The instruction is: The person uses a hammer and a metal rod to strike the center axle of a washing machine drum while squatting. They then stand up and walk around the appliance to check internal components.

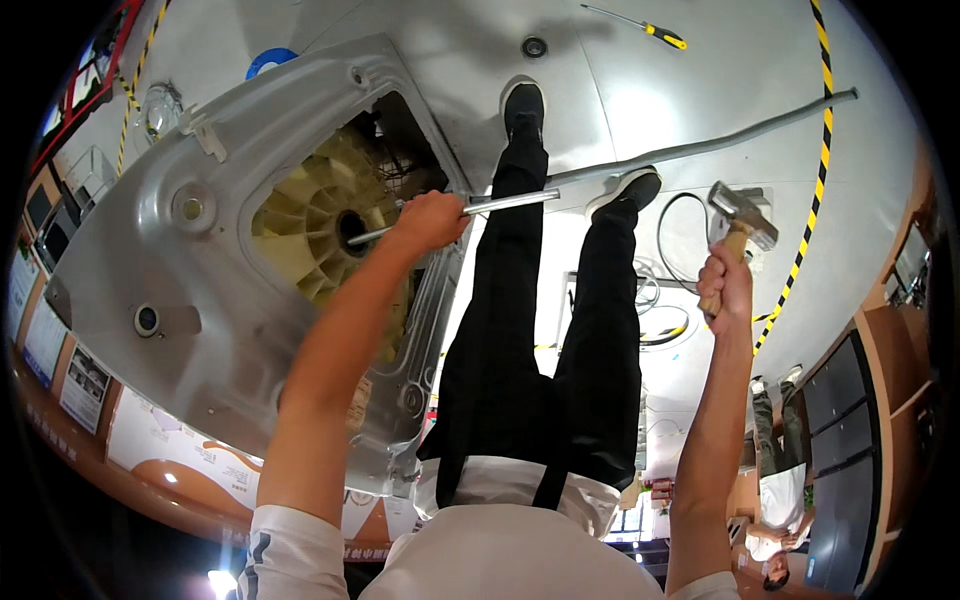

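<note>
My left hand [432,220] grips a straight metal rod [510,202] whose tip points into the dark centre hole of a cream ribbed plastic drum base [318,222]. That drum base shows through the opening of a grey sheet-metal appliance panel [160,280] lying on its side at the left. My right hand [726,285] is raised to the right and holds a hammer [742,215] by its wooden handle, steel head up. My legs in black trousers and black shoes [523,103] stand between the two hands.
A long grey pipe [720,138] lies on the pale floor past my feet. A yellow-handled screwdriver [650,30] lies farther off. A black cable [670,250] loops by the hammer. Yellow-black tape [826,120] marks the floor. Another person [775,500] stands at lower right beside dark cabinets.
</note>
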{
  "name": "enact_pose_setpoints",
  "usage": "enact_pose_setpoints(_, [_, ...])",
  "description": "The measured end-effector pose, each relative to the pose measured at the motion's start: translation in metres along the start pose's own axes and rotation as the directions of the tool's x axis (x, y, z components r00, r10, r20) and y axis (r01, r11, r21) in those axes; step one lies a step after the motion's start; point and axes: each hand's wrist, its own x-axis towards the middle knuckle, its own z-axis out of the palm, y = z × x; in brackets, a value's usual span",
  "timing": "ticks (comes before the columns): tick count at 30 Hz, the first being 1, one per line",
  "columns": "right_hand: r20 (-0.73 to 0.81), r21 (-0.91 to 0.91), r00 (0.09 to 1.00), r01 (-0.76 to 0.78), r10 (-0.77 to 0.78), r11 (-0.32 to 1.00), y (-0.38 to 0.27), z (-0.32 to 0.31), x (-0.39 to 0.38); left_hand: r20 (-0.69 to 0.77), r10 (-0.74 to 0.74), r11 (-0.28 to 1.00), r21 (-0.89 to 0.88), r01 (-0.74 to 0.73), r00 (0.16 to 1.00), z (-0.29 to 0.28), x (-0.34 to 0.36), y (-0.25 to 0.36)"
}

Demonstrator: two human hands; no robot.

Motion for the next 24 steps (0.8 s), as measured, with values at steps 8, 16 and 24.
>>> enact_pose_setpoints(8, [0.166, -0.046, 0.986, 0.013, -0.005, 0.999, 0.059, 0.061, 0.006, -0.009, 0.046, 0.998, 0.032, -0.046, 0.999, 0.004, 0.005, -0.009])
enact_pose_setpoints(16, [0.12, -0.297, 0.983, -0.099, 0.141, 0.95, 0.02, 0.062, -0.014, -0.036, 0.111, 0.994, 0.011, -0.111, 0.993, 0.0, -0.004, -0.011])
enact_pose_setpoints(24, [0.087, -0.075, 0.968, 0.242, -0.236, 0.967, 0.035, 0.042, 0.011, -0.028, 0.082, 0.995, 0.051, -0.08, 0.996, 0.003, -0.001, -0.013])
